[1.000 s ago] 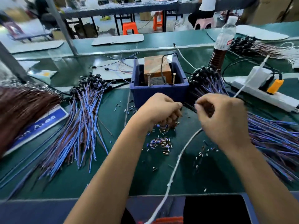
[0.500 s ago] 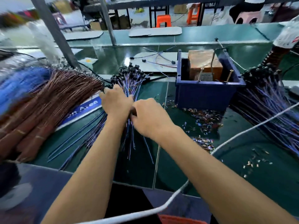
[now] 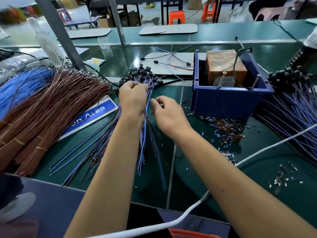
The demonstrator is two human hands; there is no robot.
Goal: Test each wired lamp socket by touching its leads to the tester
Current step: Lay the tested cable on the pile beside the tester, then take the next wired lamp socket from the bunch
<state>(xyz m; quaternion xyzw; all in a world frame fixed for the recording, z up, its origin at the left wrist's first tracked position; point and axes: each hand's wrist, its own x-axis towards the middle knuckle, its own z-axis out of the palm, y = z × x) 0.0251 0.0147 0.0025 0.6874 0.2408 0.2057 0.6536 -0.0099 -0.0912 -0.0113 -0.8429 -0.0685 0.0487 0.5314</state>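
A pile of wired lamp sockets (image 3: 143, 74), black heads with blue and purple leads, lies left of centre on the green bench. My left hand (image 3: 132, 98) grips a bunch of these leads just below the socket heads. My right hand (image 3: 167, 114) is close beside it, thumb and forefinger pinching thin leads from the same bunch. The tester (image 3: 224, 67), an orange-brown box with two upright metal posts, sits in a blue bin (image 3: 228, 102) to the right of both hands. A second pile of wired sockets (image 3: 291, 83) lies right of the bin.
Tied bundles of brown wires (image 3: 51, 109) and blue wires (image 3: 20, 86) fill the left side over a blue sign (image 3: 92, 114). Cut insulation bits (image 3: 226, 129) litter the bench in front of the bin. A white cable (image 3: 257, 152) crosses the right foreground. A metal post (image 3: 60, 35) stands behind.
Both hands left the spot in front of the tester and went to the left pile. My left hand has since closed round a bunch of leads and my right hand drew slightly away.
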